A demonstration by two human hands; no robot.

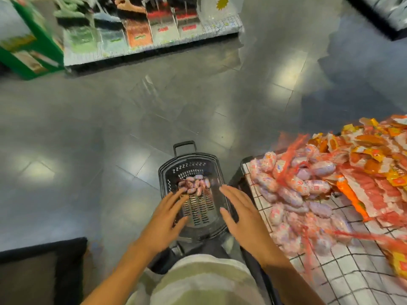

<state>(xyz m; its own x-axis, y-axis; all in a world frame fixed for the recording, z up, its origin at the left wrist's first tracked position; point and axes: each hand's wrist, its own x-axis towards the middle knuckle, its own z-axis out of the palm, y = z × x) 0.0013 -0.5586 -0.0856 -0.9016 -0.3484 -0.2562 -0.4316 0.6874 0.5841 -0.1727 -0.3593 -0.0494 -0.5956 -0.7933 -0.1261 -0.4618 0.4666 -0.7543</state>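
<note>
I count one black shopping basket (pixel 187 155) on the floor, with one cluster of pink-wrapped sausages (pixel 193 186) lying at its far end. My left hand (pixel 167 219) and right hand (pixel 244 216) hover over the basket's near half, fingers straight and spread, holding nothing. The left fingertips reach the cluster's near edge, though I cannot tell if they touch it. To the right, the wire-grid table (pixel 352 280) carries heaped netted sausages (pixel 293 190) and orange packets (pixel 374 150); their print is too blurred to read.
</note>
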